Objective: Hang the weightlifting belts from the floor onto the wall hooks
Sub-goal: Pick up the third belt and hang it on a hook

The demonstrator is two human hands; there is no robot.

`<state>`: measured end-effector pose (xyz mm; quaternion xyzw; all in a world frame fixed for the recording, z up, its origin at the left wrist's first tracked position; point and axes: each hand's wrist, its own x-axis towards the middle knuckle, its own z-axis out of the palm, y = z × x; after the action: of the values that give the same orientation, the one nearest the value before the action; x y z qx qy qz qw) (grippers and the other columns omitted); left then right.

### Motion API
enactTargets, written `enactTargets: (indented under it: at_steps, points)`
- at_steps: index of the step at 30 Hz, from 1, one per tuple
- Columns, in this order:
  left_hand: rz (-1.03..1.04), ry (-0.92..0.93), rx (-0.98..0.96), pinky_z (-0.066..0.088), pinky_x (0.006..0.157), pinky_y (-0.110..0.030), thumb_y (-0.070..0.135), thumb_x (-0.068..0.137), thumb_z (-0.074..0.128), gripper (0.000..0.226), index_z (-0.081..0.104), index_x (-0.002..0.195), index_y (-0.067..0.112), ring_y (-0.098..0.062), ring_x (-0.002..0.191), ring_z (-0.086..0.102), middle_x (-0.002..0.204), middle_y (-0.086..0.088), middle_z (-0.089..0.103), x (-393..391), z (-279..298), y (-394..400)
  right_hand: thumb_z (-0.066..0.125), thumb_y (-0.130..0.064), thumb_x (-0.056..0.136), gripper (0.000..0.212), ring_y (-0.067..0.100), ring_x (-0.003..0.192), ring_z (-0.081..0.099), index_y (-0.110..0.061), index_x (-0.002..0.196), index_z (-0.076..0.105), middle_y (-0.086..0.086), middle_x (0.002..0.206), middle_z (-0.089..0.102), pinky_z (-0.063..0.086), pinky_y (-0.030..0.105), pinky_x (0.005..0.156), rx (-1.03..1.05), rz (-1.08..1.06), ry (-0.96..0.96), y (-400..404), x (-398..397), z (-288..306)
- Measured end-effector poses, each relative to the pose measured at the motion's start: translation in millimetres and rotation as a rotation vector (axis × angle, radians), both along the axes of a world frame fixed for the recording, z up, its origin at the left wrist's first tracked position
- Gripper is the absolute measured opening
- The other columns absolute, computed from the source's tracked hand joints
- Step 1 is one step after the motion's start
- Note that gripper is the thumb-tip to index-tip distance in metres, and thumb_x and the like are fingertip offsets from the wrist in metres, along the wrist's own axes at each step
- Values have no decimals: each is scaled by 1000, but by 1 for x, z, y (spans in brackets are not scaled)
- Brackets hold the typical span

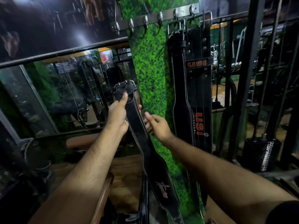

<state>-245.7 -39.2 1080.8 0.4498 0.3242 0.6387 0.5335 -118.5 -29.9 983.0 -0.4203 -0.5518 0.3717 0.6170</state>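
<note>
**Third belt raised toward the hook rail, not yet hung**

Green turf-print wall panel (150,65) fills centre view, mirror to its left. Across the top runs a metal hook rail (155,17), tilted in this wide-angle view; several hooks bare on its left half.

Two hung belts (194,88) already on the right-hand hooks by their buckles, overlapping, straps down against the panel, orange lettering showing.

Held belt (142,143): black, white stitching, hanging from the person's grasp in front of the panel, well below the rail. Tail trails low, out of frame.

Left hand (117,115) grips the strap just under the buckle (124,89), thumb pressed on its front. Right hand (157,125) beside the strap's right edge, fingers loosely curled; cannot tell whether they pinch it.

Risks, as I judge them:
- The one sure hold is near the buckle; heavy strap could swing and knock the hung pair.
- Buckle frame may miss the hook tip.
- Long tail could snag below.
</note>
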Motion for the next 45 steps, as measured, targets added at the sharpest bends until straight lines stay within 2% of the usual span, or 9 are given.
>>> enactTargets:
  at_steps: [6, 10, 17, 22, 28, 32, 37, 41, 45]
  points:
    - [-46, 155, 136, 63, 67, -34, 15, 103, 50, 16, 64, 108, 8, -19, 70, 74, 86, -8, 77, 22, -21, -6, 62, -42, 99, 34, 3, 46, 53, -10, 88, 66, -9, 59, 60, 42, 18, 46, 59, 61, 188, 9, 8, 55]
    - [-57, 309, 142, 59, 84, -32, 15, 104, 50, 16, 62, 107, 5, -21, 96, 71, 102, -11, 74, 28, -30, -3, 75, -46, 87, 36, 17, 71, 70, -11, 80, 69, 9, 79, 76, 58, 33, 66, 83, -12, 137, 17, 11, 58]
    - [173, 753, 83, 61, 77, -56, 70, 70, 73, 75, 65, 80, -4, -36, 78, 74, 85, -29, 72, 1, -17, 11, 71, -22, 95, 28, 26, 93, 73, 0, 111, 71, 17, 103, 76, 60, 42, 85, 172, 5, 81, 18, 19, 58]
    - [263, 618, 209, 53, 67, -18, 48, 94, 62, 34, 68, 92, 14, 8, 65, 62, 83, 4, 68, 1, -8, 18, 70, -14, 95, 24, 22, 91, 69, 0, 114, 66, 11, 99, 72, 58, 43, 88, 214, -1, 129, 26, 26, 51]
    - [12, 350, 86, 51, 78, -44, 43, 96, 62, 23, 69, 89, 21, -29, 91, 66, 96, -10, 72, 22, -6, 34, 68, -11, 95, 13, 20, 88, 61, -11, 106, 61, 8, 93, 65, 55, 42, 84, 301, 51, 41, 30, 28, 58]
    - [-142, 185, -10, 51, 96, -45, 39, 96, 63, 32, 68, 110, 12, -21, 87, 70, 96, -7, 75, 35, -8, 41, 67, -13, 91, 17, 14, 86, 56, -19, 102, 56, -2, 91, 59, 52, 36, 83, 337, 76, -44, 34, 40, 68]
    - [-133, 163, 1, 47, 103, -48, 29, 96, 64, 13, 71, 94, 17, -24, 93, 70, 96, -8, 76, 51, 3, 47, 73, -11, 88, 34, 20, 95, 61, -11, 118, 56, 8, 104, 62, 56, 46, 92, 321, 59, 17, 40, 55, 75]
    - [-91, 162, 172, 56, 89, -42, 15, 99, 60, 13, 68, 89, 14, -23, 85, 70, 92, -11, 75, 67, 15, 53, 76, -10, 88, 70, 14, 104, 72, -17, 148, 41, 6, 119, 72, 58, 34, 95, 238, 81, 131, 45, 70, 94]
    - [-29, 188, 292, 56, 77, -34, 11, 98, 60, 12, 69, 91, 13, -15, 75, 69, 84, -4, 74, 79, 30, 58, 81, -24, 83, 28, 23, 90, 74, -13, 107, 73, 14, 102, 78, 58, 42, 87, 223, 59, 131, 49, 84, 110]
